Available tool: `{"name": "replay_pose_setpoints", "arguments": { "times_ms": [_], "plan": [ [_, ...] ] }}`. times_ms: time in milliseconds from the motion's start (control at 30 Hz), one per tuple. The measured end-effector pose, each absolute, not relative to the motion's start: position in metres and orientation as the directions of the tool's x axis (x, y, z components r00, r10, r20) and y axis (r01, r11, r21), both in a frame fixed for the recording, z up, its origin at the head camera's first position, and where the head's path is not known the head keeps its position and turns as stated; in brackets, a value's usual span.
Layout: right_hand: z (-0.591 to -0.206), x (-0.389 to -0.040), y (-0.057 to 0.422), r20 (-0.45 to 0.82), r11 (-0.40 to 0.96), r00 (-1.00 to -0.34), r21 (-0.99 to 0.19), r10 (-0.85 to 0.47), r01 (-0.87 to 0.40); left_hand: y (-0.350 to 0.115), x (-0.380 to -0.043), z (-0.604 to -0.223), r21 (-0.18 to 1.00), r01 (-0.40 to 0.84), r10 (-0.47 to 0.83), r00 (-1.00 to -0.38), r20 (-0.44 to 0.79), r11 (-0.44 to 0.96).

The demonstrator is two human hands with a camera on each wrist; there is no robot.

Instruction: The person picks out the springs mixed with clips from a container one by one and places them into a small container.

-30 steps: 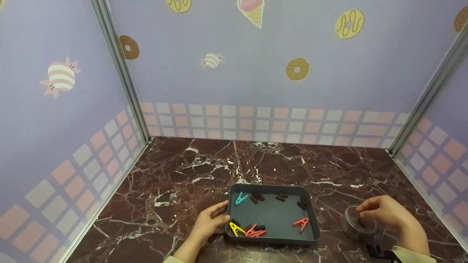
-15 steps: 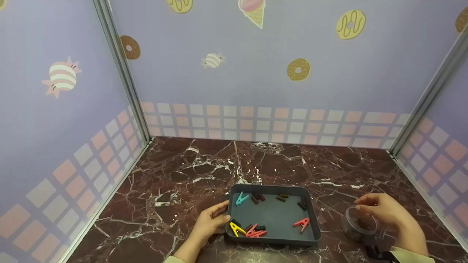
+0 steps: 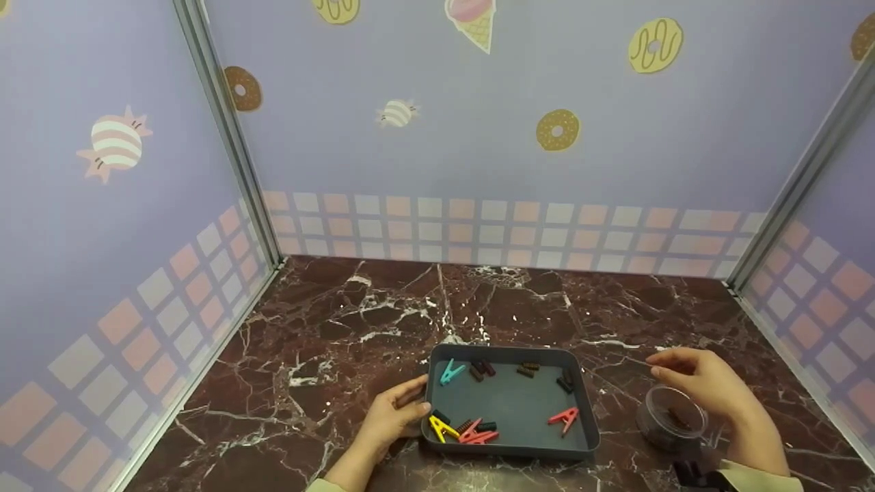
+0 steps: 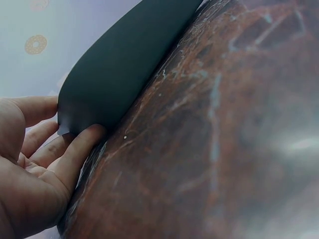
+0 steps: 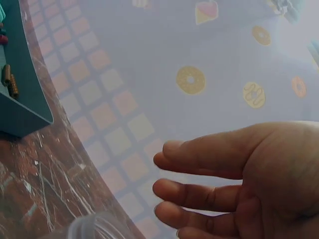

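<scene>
Head view: the left hand (image 3: pixel 391 415) rests loose fingers against the left edge of the tray (image 3: pixel 509 404), probably steadying it. Clips (image 3: pixel 443 429) and small brown pieces (image 3: pixel 525 372) lie around its edges and corners, seemingly grouped. Beyond its right edge, the right hand (image 3: pixel 714 386) hangs beside the clear cup (image 3: pixel 656 425), fingertips close together; whether they pinch anything, I cannot tell.

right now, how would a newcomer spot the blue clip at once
On the marbled table, find the grey tray that the left hand touches. Look in its far-left corner, just left of some dark pieces. The blue clip lies there, the only blue one, unlike the yellow clip and the red clips.
</scene>
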State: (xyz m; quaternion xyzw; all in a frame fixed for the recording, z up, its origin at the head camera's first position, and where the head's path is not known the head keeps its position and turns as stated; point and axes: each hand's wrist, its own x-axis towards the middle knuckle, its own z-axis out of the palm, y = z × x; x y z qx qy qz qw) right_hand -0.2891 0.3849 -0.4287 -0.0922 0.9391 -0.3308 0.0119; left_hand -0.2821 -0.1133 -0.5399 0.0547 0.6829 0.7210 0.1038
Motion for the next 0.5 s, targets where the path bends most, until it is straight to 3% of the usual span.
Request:
{"name": "replay_pose_setpoints", "arguments": {
  "times_ms": [300,500],
  "plan": [
    [-0.433,-0.294,0.357,0.161,0.684,-0.965,-0.682,-0.205,-0.259,-0.114,-0.283,-0.540,0.999,-0.041,0.217,-0.976,-0.036,-0.018],
    [-0.444,-0.302,0.327,0.180,0.558,-0.936,-0.762,-0.303,-0.327,-0.114,-0.282,-0.539,0.999,-0.036,0.205,-0.978,-0.040,0.022]
  ]
}}
